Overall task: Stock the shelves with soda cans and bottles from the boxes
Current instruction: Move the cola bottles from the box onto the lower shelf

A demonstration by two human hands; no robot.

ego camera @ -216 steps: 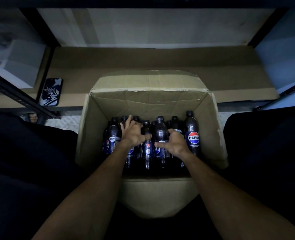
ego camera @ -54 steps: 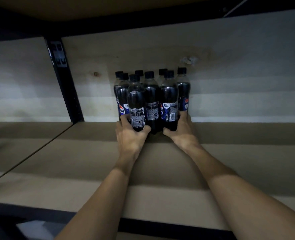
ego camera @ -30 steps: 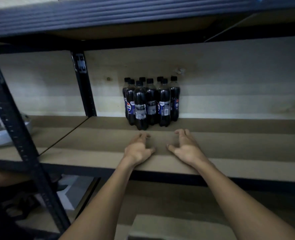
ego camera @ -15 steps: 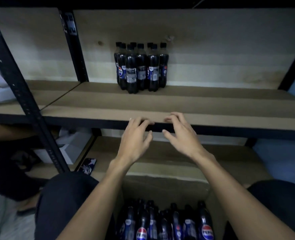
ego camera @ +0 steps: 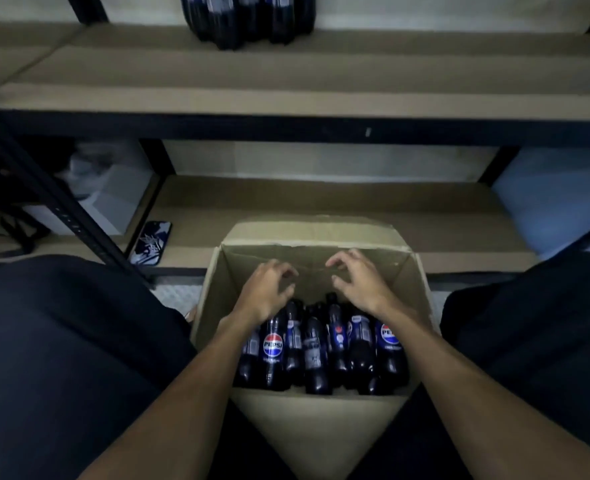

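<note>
Nearest the camera, two bare forearms reached forward between the person's dark-clad legs [ego camera: 61, 358], and below the wrists the near flap of the cardboard box [ego camera: 321, 431] folded outward. The bottles in the box [ego camera: 316, 351] stood upright and packed together directly beneath both wrists – dark cola bottles with blue labels, one to the left under the left forearm showing a Pepsi logo [ego camera: 273, 344].

The left hand [ego camera: 264, 292] and the right hand [ego camera: 359, 285] hung side by side over the bottle tops, a gap between them. Both were released, gripping nothing: the fingers curled loosely downward, thumbs turned inward toward each other. Whether either palm touched a cap could not be told.

Just beyond the fingertips rose the far wall of the box, its far flap folded back onto the lower shelf [ego camera: 321, 199]. Beyond and left of the left hand, a phone [ego camera: 151, 242] lay flat on that shelf's front edge, next to a black upright post [ego camera: 44, 188].

Farther still, well above both hands, ran the upper shelf [ego camera: 286, 71] – and on it, beyond the left hand, stood a cluster of bottles [ego camera: 248, 19], their tops cut off by the frame.
</note>
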